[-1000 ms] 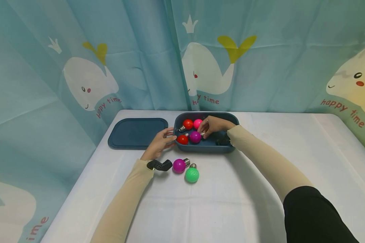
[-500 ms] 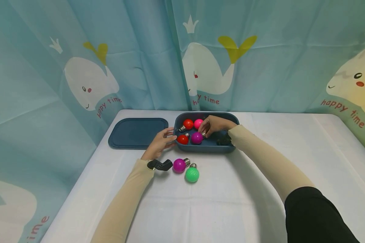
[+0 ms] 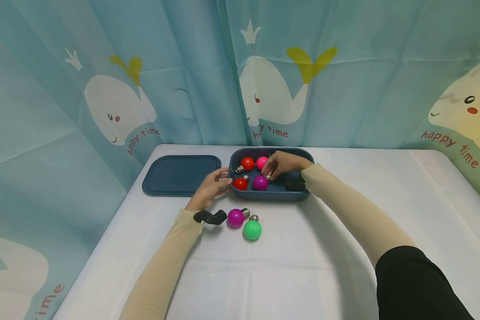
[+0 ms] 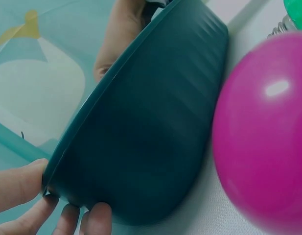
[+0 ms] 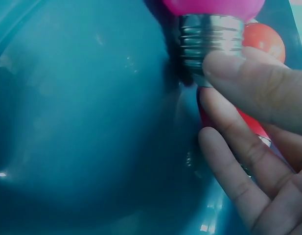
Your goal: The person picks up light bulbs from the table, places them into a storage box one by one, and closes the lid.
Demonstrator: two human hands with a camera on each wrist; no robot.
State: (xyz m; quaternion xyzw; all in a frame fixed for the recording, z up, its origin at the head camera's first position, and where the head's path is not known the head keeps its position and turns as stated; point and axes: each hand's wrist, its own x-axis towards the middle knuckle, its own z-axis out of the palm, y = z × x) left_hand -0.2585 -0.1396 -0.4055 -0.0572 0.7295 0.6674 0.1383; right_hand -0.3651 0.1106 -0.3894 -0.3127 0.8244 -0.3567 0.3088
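Note:
My right hand (image 3: 283, 163) reaches into a dark blue plastic box (image 3: 264, 196) and pinches the metal screw base of a purple light bulb (image 3: 260, 182). In the right wrist view the thumb presses the threaded base (image 5: 209, 36), with the other fingers behind and below it. Two red bulbs (image 3: 247, 163) and a pink bulb (image 3: 262, 162) also lie in the box. At its left end my left hand (image 3: 210, 188) holds the rim. The left wrist view has the thumb at the rim and the other fingertips against the outer wall.
A dark blue lid (image 3: 181, 175) lies flat left of the box. In front of the box, a second purple bulb (image 3: 235, 218) and a green bulb (image 3: 252, 230) lie on the white-covered table (image 3: 304, 275). A whale-print curtain (image 3: 200, 80) hangs behind and at the left.
The purple bulb in my right hand has shifted slightly right and toward the box's front side. The pink bulb shows slightly further right. My left hand has stayed at the rim.

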